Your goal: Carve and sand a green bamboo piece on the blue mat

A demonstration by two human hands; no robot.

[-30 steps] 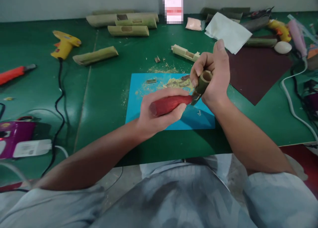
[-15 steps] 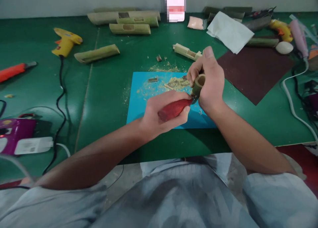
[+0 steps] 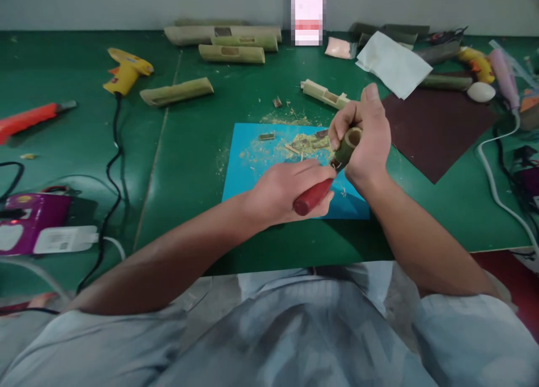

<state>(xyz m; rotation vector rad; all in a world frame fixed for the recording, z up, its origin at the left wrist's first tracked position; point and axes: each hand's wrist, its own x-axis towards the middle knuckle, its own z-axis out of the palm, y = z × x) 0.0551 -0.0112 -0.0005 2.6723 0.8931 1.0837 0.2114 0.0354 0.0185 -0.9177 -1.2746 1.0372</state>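
My left hand (image 3: 286, 190) is closed round the red handle of a carving tool (image 3: 314, 197). Its working end meets a small cut-out in the side of a short bamboo tube (image 3: 346, 148), and the blade itself is mostly hidden by my fingers. My right hand (image 3: 370, 142) grips that tube, tilted with its open end up and away from me. Both hands are over a blue sheet (image 3: 248, 179), where pale shavings (image 3: 309, 144) and a small dark bamboo chip (image 3: 266, 136) lie. Behind my right hand is a pale carved bamboo piece (image 3: 324, 94).
A yellow glue gun (image 3: 126, 71), a bamboo length (image 3: 177, 91) and a red-orange tool (image 3: 31, 119) lie left. Notched bamboo tubes (image 3: 231, 54) line the back. White paper (image 3: 393, 64) overlaps a dark brown sheet (image 3: 438, 128) on the right. A purple power box (image 3: 37, 213) stands near left.
The view has shifted slightly left. My left hand has turned the tool, so the handle's butt end now faces me more. Both hands keep their hold on the tool and the tube.
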